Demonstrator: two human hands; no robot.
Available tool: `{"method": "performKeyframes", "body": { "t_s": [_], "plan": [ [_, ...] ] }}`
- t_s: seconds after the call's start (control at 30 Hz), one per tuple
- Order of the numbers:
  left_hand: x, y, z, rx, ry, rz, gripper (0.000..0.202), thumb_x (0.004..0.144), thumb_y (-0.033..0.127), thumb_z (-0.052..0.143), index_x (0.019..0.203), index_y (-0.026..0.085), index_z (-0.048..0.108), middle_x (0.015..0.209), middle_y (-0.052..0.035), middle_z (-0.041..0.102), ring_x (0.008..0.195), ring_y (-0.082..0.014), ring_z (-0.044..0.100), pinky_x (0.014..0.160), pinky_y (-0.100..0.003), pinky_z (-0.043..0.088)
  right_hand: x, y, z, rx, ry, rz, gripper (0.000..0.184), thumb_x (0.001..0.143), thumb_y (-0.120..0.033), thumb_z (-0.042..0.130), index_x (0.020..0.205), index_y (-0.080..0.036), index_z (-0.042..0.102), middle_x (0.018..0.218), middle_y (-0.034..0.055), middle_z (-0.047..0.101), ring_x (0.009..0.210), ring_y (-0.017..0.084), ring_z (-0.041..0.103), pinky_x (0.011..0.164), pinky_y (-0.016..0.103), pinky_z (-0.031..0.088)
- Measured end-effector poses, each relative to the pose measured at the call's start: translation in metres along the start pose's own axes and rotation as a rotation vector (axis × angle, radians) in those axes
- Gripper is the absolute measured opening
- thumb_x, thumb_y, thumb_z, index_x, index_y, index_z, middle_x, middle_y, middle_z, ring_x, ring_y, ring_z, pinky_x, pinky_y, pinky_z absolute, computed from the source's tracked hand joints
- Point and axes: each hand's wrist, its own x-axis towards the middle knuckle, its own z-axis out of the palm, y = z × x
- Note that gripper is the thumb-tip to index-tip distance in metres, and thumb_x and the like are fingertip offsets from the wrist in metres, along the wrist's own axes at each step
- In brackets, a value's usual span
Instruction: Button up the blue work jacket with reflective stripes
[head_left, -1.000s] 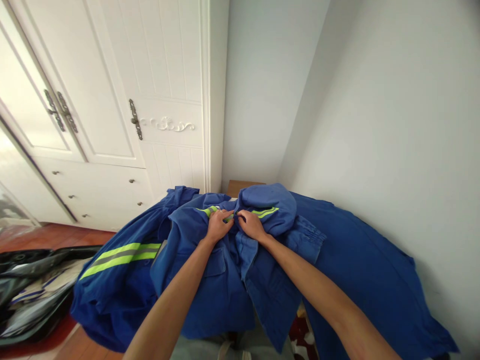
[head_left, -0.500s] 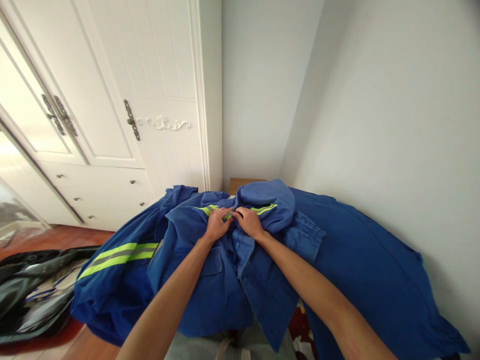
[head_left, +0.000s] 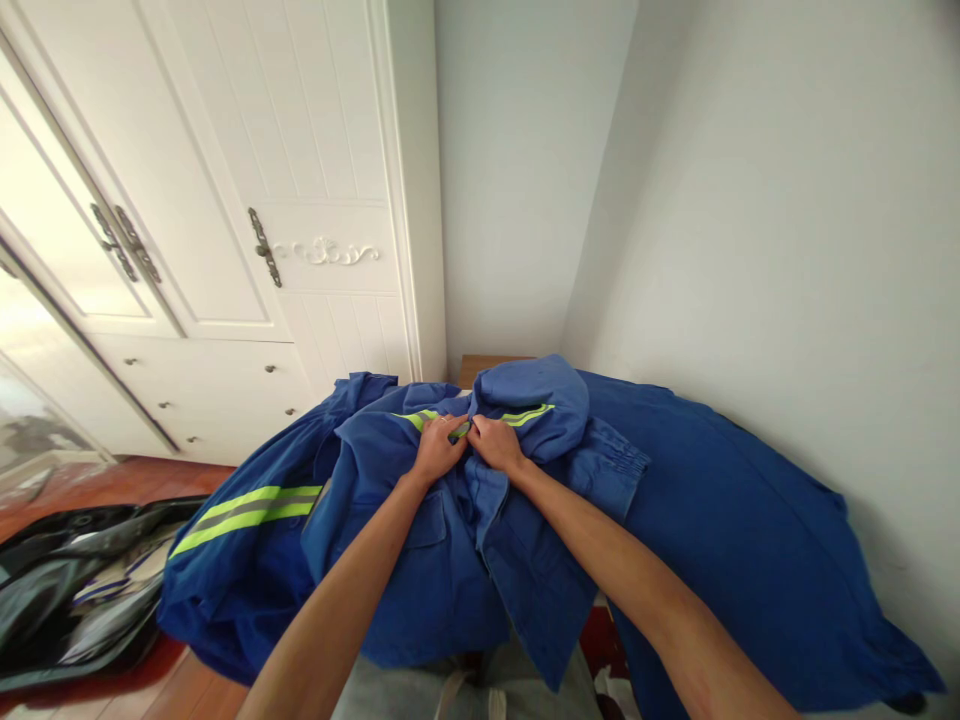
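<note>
Blue cloth jacket with yellow-green reflective bands (head_left: pixel 442 590) lies beneath the bare left hand (head_left: pixel 439 449) and bare right hand (head_left: pixel 495 443), equally near, fingers pinched on its front edges, which run nearward.

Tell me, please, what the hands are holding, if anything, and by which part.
The left hand and right hand hold the blue work jacket at its front opening, by the reflective stripe; the exact detail is too small to tell.
</note>
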Motion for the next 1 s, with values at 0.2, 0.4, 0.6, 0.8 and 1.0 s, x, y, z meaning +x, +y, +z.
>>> {"method": "performKeyframes", "body": {
  "t_s": [0.2, 0.4, 0.6, 0.8, 1.0],
  "plan": [
    [-0.001, 0.002, 0.0, 0.027, 0.029, -0.003, 0.032, 0.086, 0.021, 0.062, 0.118, 0.019, 0.069, 0.102, -0.0068, 0.07, 0.1, -0.0231, 0.062, 0.095, -0.04, 0.045, 0.006, 0.012, 0.001, 0.179, 0.021, -0.062, 0.02, 0.089, -0.021, 0.048, 0.077, -0.016, 0.064, 0.078, 0.0077, 0.068, 0.07, 0.018, 0.058, 0.063, 0.026, 0.031],
    [-0.001, 0.006, -0.002, 0.047, 0.047, -0.048, 0.032, 0.089, 0.029, 0.063, 0.118, 0.017, 0.068, 0.111, -0.0103, 0.069, 0.11, -0.0265, 0.061, 0.103, -0.043, 0.044, 0.014, 0.024, 0.004, 0.471, 0.039, -0.151, 0.021, 0.085, -0.027, 0.045, 0.069, -0.016, 0.055, 0.069, 0.0012, 0.057, 0.067, 0.014, 0.051, 0.063, 0.023, 0.035],
    [0.0, 0.005, -0.009, 0.06, -0.001, -0.043, 0.027, 0.092, 0.027, 0.059, 0.113, 0.016, 0.07, 0.107, -0.0103, 0.071, 0.103, -0.0263, 0.064, 0.096, -0.04, 0.048, 0.014, 0.031, 0.006, 0.655, 0.023, -0.194, 0.028, 0.086, -0.037, 0.046, 0.073, -0.016, 0.057, 0.07, 0.0005, 0.057, 0.066, 0.014, 0.05, 0.062, 0.023, 0.04],
    [0.001, 0.002, -0.012, 0.084, -0.008, -0.029, 0.019, 0.092, 0.025, 0.056, 0.1, 0.016, 0.071, 0.098, -0.0095, 0.071, 0.094, -0.0232, 0.064, 0.088, -0.034, 0.047, 0.011, 0.029, 0.01, 0.698, 0.058, -0.187, 0.03, 0.088, -0.041, 0.051, 0.082, -0.015, 0.064, 0.08, 0.0031, 0.066, 0.075, 0.016, 0.058, 0.072, 0.025, 0.046],
    [-0.002, 0.011, -0.012, 0.165, -0.011, -0.016, 0.018, 0.093, 0.024, 0.052, 0.093, 0.016, 0.069, 0.089, -0.0107, 0.068, 0.091, -0.0249, 0.06, 0.085, -0.036, 0.042, 0.003, 0.026, 0.008, 0.507, 0.231, -0.264, 0.025, 0.092, -0.036, 0.056, 0.095, -0.014, 0.069, 0.094, 0.0088, 0.069, 0.088, 0.019, 0.061, 0.084, 0.029, 0.047]
  ]
}}
